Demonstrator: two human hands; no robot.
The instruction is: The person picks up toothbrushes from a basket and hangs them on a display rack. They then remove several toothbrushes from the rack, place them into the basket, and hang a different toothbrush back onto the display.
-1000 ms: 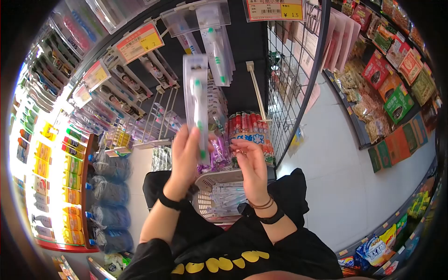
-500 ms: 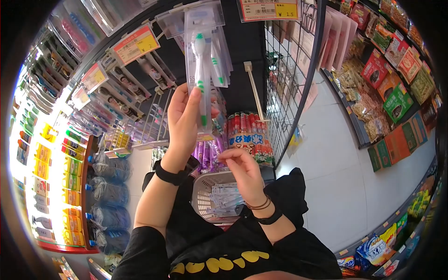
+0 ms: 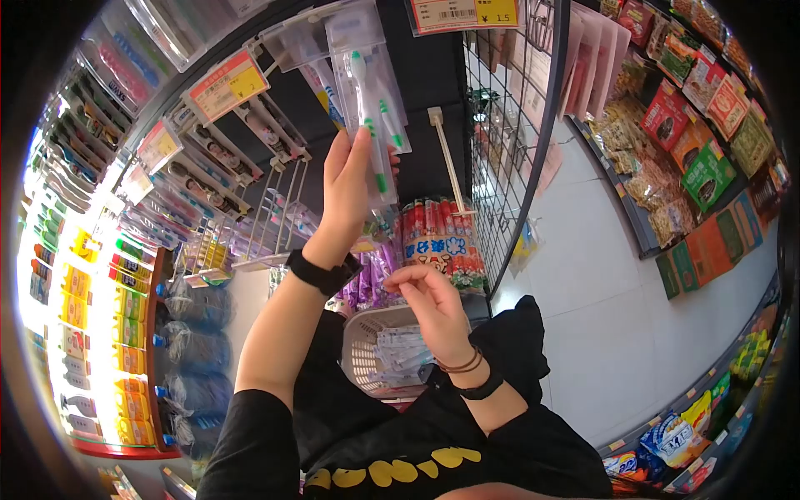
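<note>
My left hand is closed on the lower part of a toothbrush, white with green accents, in a clear pack. The pack's top reaches up to the hook, in front of other hanging packs. Low in front of my body, my right hand has its thumb and fingers curled together, with nothing visible in them. Below that hand stands a light plastic basket, holding several clear packs that look like toothbrushes.
Bare hooks and a wire grid stand right of the toothbrushes. Behind the basket are red-capped packs and purple packets. More hanging toothbrushes line the left. Across the tiled floor is a snack shelf.
My left hand has moved slightly up and right along with the toothbrush pack, which now tilts more. A pack with blue and yellow shows behind it. My right hand has barely moved.
</note>
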